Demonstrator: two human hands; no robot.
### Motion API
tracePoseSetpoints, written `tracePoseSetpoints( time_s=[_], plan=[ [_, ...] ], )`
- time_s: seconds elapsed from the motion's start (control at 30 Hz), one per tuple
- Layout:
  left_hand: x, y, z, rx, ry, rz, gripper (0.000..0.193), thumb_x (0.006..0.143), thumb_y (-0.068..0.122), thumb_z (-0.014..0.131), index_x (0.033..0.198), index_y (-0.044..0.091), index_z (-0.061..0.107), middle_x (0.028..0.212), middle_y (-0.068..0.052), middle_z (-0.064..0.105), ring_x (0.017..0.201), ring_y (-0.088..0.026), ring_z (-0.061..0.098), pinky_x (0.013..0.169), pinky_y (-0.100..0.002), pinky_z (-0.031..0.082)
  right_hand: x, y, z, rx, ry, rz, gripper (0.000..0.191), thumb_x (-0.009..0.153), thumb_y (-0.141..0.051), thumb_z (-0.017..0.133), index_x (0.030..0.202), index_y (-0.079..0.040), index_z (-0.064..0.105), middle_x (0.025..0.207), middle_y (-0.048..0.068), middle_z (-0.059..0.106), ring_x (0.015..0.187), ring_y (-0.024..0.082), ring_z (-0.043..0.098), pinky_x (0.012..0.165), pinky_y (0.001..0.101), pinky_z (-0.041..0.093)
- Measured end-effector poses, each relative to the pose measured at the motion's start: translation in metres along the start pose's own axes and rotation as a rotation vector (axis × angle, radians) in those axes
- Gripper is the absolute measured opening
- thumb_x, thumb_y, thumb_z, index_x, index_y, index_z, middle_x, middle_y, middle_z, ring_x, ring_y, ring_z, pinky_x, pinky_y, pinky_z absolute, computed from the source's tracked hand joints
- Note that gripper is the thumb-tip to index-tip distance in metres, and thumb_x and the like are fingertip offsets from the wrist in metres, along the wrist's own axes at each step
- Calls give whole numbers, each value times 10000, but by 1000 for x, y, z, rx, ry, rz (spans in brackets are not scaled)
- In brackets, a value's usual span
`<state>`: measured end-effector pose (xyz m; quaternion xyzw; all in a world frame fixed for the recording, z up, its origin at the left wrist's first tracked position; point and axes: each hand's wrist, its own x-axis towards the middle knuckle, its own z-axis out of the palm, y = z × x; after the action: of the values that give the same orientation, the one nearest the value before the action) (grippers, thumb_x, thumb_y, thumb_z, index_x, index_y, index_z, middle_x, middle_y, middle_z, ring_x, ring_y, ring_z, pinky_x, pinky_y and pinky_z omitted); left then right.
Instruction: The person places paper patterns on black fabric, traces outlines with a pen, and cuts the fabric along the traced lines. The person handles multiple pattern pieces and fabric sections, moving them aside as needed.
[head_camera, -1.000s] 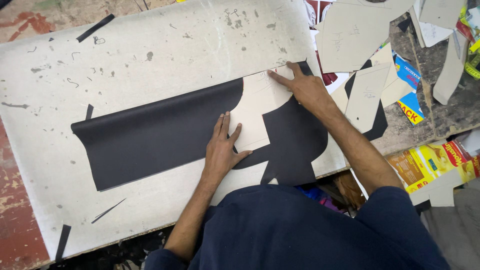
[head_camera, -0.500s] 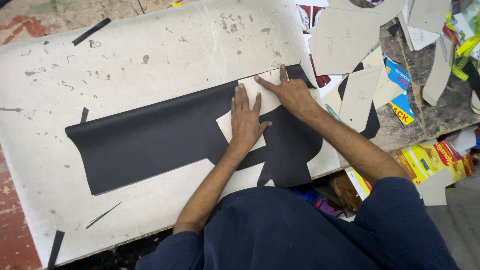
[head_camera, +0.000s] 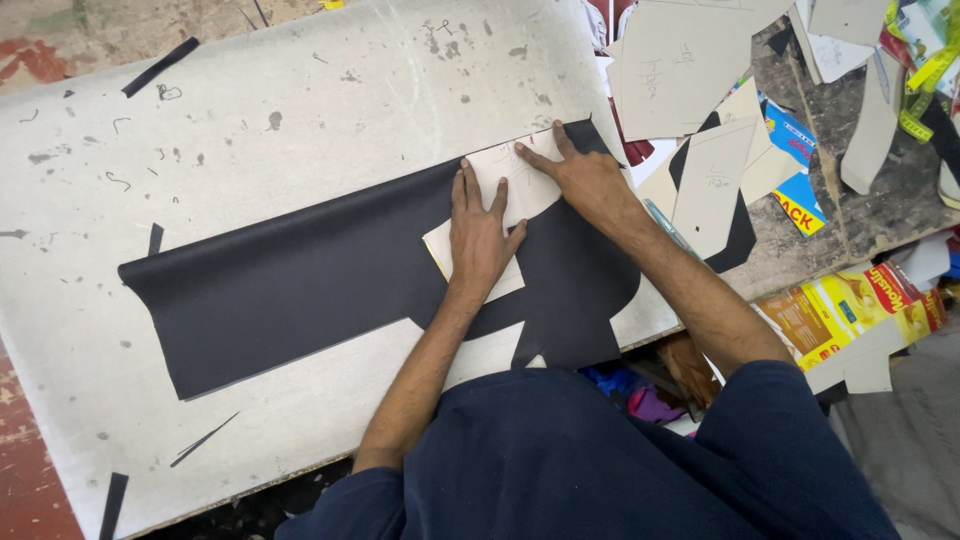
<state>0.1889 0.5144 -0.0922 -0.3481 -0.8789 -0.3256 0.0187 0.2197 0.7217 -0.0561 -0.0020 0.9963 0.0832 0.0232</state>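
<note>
Both hands have slid left along the black sheet (head_camera: 300, 290) since the earlier frame. Left hand (head_camera: 480, 235) lies flat, fingers spread, pressing the card pattern (head_camera: 505, 185) onto the sheet's right end; right hand (head_camera: 585, 180) pins its far corner with fingertips on the worn white table (head_camera: 250, 100).

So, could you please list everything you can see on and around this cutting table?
black sheet material: one, black, spread across the white board
white board: one, off-white and scuffed, fills the left and middle
card pattern piece: one, pale beige, lying on the black sheet under both hands
loose card patterns: several, beige, piled at upper right
black offcut strips: a few, black, scattered on the board
printed boxes: a few, yellow and orange, lower right
left hand: flat on the pattern piece
right hand: fingers pressing the pattern's upper edge
</note>
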Motion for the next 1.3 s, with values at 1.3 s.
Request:
tracePoseSetpoints(
  time_s=[1.3],
  plan=[
    [53, 9, 37, 631, -232, 144, 738, 870, 77, 714, 1526, 321, 480, 1540, -176, 369, 1366, -429, 420, 788, -414, 619, -39, 15, 10, 521, 103, 77, 603, 866, -235, 737, 1437, -289, 550, 1592, 141, 409, 929, 299, 732, 744, 411, 595]
  ],
)
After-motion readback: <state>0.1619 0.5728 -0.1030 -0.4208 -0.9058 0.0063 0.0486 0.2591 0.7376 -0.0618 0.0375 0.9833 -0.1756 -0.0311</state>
